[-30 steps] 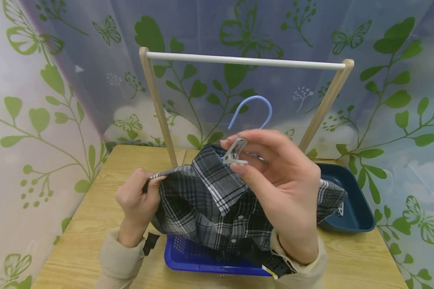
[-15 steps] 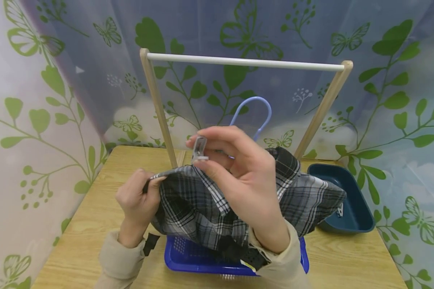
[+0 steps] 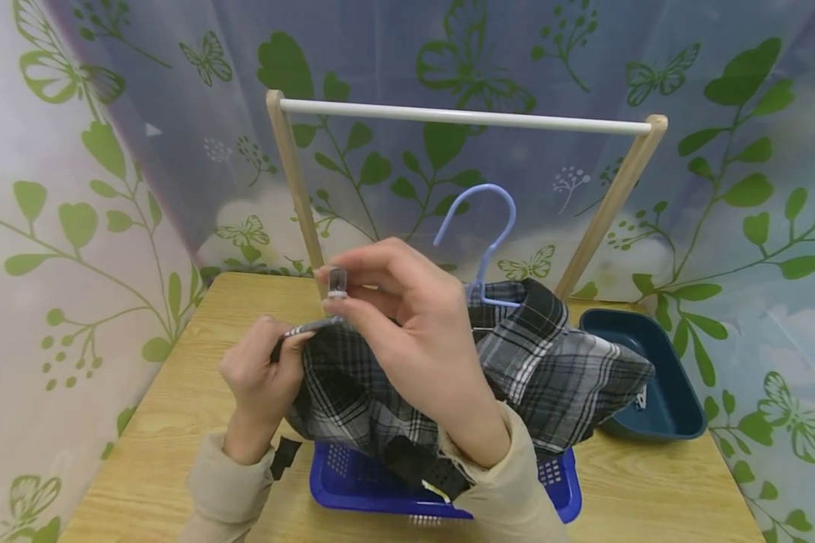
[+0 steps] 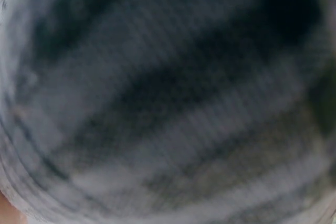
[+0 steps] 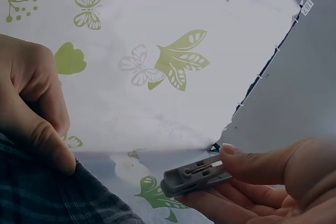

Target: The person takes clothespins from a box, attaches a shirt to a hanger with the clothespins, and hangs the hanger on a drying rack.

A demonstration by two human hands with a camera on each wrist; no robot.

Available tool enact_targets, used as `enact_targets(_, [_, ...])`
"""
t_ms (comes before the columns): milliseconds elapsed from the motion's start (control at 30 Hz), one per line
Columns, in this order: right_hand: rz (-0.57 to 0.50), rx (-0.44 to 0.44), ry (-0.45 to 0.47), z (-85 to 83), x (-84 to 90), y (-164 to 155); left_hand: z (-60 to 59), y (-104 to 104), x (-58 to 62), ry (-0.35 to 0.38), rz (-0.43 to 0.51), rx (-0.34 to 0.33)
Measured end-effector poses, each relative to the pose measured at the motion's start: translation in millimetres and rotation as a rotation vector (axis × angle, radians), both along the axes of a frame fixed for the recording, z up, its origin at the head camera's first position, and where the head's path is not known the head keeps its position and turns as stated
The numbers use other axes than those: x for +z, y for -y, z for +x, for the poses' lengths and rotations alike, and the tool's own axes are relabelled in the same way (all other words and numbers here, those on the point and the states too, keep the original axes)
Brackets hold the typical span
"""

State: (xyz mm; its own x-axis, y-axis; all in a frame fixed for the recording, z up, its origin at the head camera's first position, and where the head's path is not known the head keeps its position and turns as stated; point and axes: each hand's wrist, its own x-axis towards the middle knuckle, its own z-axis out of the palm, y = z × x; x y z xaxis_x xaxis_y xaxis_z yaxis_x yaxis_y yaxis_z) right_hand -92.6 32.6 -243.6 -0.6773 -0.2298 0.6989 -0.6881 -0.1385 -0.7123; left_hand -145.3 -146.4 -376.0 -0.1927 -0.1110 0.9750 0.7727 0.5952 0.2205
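Grey clothespin (image 3: 336, 282) pinched between thumb and forefinger of right hand (image 3: 407, 332), long axis roughly upright in the head view, one end down toward the shirt edge; lying nearly level in the right wrist view (image 5: 195, 174), blunt end away from the fingertips. Small, flat, pale grey plastic with a slotted side. Held in the air above the far-left part of the desk (image 3: 176, 392), just above the left shoulder of the plaid shirt (image 3: 550, 362).

Right hand raised, palm turned toward the wearer, wrist bent up from a beige sleeve (image 3: 496, 490), remaining fingers curled loosely behind the pin. Left hand (image 3: 258, 377) lower and to the left, thumb and fingers pinching the shirt's edge, knuckles up.

Black, grey and white check shirt on a light blue hanger (image 3: 482, 226), hook upright, draped over a blue basket (image 3: 380, 490) at the near edge of the desk. Left wrist view filled with blurred plaid cloth. Dark teal tray (image 3: 672, 392) at the right edge; wooden rack with white rail (image 3: 462, 117) along the far edge.
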Motion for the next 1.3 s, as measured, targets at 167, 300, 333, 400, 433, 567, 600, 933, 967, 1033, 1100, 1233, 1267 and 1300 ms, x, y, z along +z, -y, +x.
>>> enact_targets(167, [0.06, -0.001, 0.017, -2.5, 0.5, 5, -1.1, 0, 0.1, -0.005, -0.003, -0.009])
enact_targets(300, [0.116, -0.016, 0.027, -4.7, 0.6, 8, -1.8, 0, 0.8, -0.012, 0.002, -0.011])
enact_targets(333, [0.132, -0.021, 0.03, -5.4, 0.5, 8, -2.0, -1, 0.9, -0.014, 0.003, -0.01])
enact_targets(400, [0.163, -0.027, 0.034, -6.5, 0.2, 9, -2.2, -1, 1.3, -0.017, 0.006, -0.009])
enact_targets(433, [0.176, -0.03, 0.036, -7.0, 0.0, 9, -2.3, -1, 1.5, -0.018, 0.006, -0.009])
enact_targets(567, [0.208, -0.038, 0.042, -7.5, -0.3, 10, -2.3, -1, 1.8, -0.022, 0.01, -0.007])
enact_targets(600, [0.213, -0.039, 0.043, -7.6, -0.5, 10, -2.3, -2, 1.9, -0.022, 0.011, -0.007])
enact_targets(933, [0.308, -0.088, -0.023, -9.2, -7.4, 14, -1.9, -2, 1.5, -0.05, 0.015, -0.007])
enact_targets(967, [0.313, -0.095, -0.026, -8.7, -7.8, 14, -2.0, -2, 1.2, -0.053, 0.018, -0.007])
enact_targets(1033, [0.317, -0.104, -0.025, -7.8, -8.6, 15, -2.3, -3, 0.9, -0.057, 0.023, -0.007])
enact_targets(1100, [0.315, -0.112, -0.017, -6.9, -9.2, 15, -2.5, -3, 0.7, -0.06, 0.027, -0.007])
enact_targets(1233, [0.321, -0.132, -0.009, -5.3, -9.8, 16, -2.6, -3, 0.9, -0.064, 0.025, -0.009])
enact_targets(1267, [0.325, -0.137, -0.009, -4.9, -9.7, 15, -2.7, -4, 1.0, -0.064, 0.022, -0.008])
enact_targets(1300, [0.33, -0.143, -0.01, -4.5, -9.6, 15, -2.7, -4, 1.1, -0.065, 0.02, -0.008])
